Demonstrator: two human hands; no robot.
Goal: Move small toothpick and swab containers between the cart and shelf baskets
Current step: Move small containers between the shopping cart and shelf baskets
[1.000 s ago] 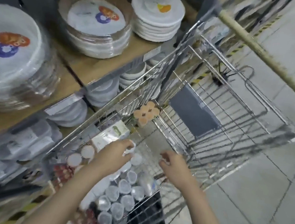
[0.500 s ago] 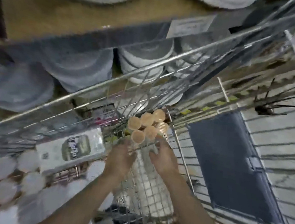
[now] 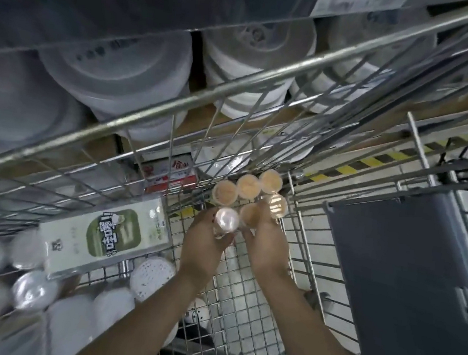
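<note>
Several small round toothpick containers with tan tops (image 3: 248, 186) stand clustered in the far corner of the wire cart (image 3: 251, 270). My left hand (image 3: 204, 244) holds a clear container with a shiny white lid (image 3: 226, 220) at the near side of the cluster. My right hand (image 3: 268, 239) grips a tan-topped container (image 3: 251, 216) beside it, fingers reaching a glossy one (image 3: 276, 205). Both forearms reach down into the cart.
A green and white flat pack (image 3: 106, 235) leans on the cart's left wall. White-lidded round containers (image 3: 33, 291) fill a basket at lower left. Stacked white plates (image 3: 116, 76) sit on the shelf behind the cart rim (image 3: 206, 98). A grey flap (image 3: 407, 284) is at the right.
The view has dropped and closed in on the cart's corner. Both hands moved from the near basket of white-lidded containers to the tan-topped cluster and now hold containers there.
</note>
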